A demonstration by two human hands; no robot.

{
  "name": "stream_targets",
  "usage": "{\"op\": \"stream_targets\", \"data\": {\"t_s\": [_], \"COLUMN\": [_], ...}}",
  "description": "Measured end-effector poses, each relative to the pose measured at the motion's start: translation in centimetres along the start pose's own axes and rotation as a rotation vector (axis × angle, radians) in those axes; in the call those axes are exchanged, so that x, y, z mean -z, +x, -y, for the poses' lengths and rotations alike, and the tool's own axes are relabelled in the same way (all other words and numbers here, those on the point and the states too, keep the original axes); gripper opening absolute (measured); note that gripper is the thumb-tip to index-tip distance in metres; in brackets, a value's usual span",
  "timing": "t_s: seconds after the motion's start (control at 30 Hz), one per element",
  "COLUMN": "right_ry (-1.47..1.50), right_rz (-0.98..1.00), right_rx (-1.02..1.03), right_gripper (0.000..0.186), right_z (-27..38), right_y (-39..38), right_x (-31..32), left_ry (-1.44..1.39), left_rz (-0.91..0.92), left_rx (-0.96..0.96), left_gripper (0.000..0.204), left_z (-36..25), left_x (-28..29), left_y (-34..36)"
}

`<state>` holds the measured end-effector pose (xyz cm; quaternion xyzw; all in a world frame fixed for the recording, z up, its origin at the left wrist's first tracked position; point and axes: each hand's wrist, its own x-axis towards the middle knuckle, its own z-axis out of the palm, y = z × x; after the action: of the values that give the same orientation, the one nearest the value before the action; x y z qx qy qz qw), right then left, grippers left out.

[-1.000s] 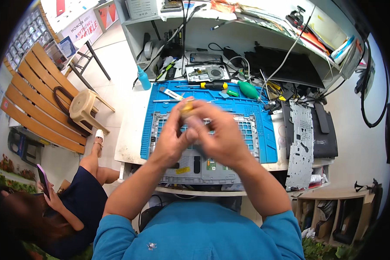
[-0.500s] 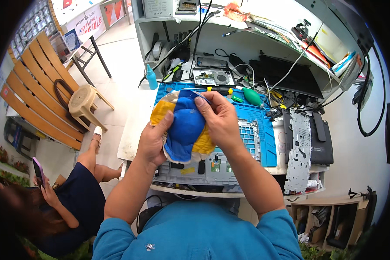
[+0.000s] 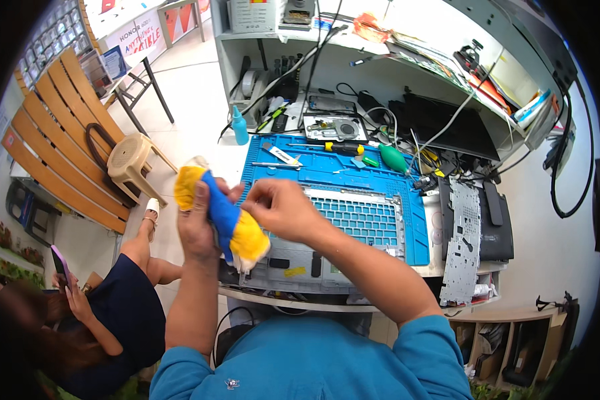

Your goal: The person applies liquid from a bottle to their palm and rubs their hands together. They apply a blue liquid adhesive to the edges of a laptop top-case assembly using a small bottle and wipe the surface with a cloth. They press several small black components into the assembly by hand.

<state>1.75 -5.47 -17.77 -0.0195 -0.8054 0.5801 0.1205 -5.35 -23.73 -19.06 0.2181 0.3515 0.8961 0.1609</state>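
A blue-and-yellow cloth (image 3: 224,212) with whitish edges is bunched up in my left hand (image 3: 199,223), whose thumb and fingers close on it above the bench's left part. Close against the cloth's right side is my right hand (image 3: 277,205), its fingers curled into a pinch; whatever is between the fingertips is hidden. Below and right of the hands, a laptop's upper case (image 3: 357,217) with bare key openings lies on a blue repair mat (image 3: 415,233). Its grey palm-rest part (image 3: 293,275) reaches the bench's front edge.
On the mat are a yellow-black screwdriver (image 3: 343,148), a green air blower (image 3: 393,159) and a metal tool (image 3: 275,165). A blue bottle (image 3: 239,127) stands at its far left corner. A perforated metal plate (image 3: 461,240) lies at right. A seated person (image 3: 113,313) holds a phone at left.
Both hands have moved left and the cloth has gone from spread out to folded in my left hand. My right hand has changed from a wide hold on the cloth to a pinch beside it.
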Motion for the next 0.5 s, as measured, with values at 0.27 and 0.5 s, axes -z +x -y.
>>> {"op": "stream_targets", "data": {"t_s": [0.27, 0.5], "right_ry": [-0.485, -0.619], "right_rz": [-0.457, -0.485], "right_rx": [0.249, 0.079], "right_gripper": [0.081, 0.073], "right_z": [-4.6, -6.9], "right_y": [14.1, 17.7], "right_x": [0.3, -2.7], "left_ry": [0.152, -0.02], "left_rz": [-0.203, -0.367], "left_rx": [0.04, 0.166], "left_gripper": [0.032, 0.028], "left_z": [-2.0, -0.5], "left_x": [4.8, 5.3], "left_y": [1.8, 1.6]}}
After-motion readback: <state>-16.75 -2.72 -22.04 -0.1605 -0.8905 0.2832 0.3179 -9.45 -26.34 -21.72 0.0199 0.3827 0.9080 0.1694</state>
